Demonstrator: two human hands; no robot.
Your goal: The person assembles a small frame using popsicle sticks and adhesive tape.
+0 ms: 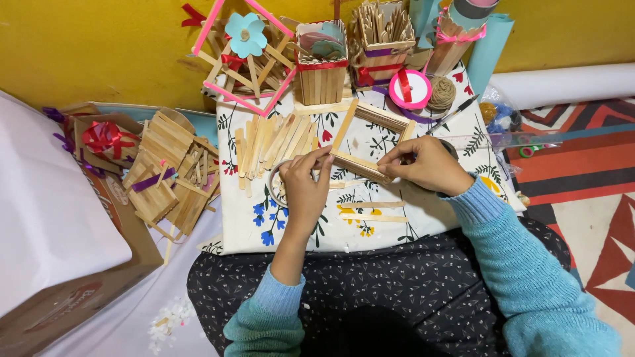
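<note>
A square frame of wooden craft sticks (370,135) lies on a floral white cloth (304,225) in front of me. My left hand (303,187) pinches the near-left corner of the frame, over a roll of clear tape (274,182). My right hand (423,162) grips the near-right end of the frame's front stick. A loose pile of craft sticks (274,142) lies to the left of the frame. Two single sticks (374,211) rest on the cloth nearer to me.
Finished stick crafts stand at the back: a pink-edged diamond with a blue flower (245,56), a stick box with red ribbon (322,63), stick holders (380,39), pink ribbon spool (410,89), twine ball (442,94). Stick panels (169,172) and a cardboard box (73,264) lie left.
</note>
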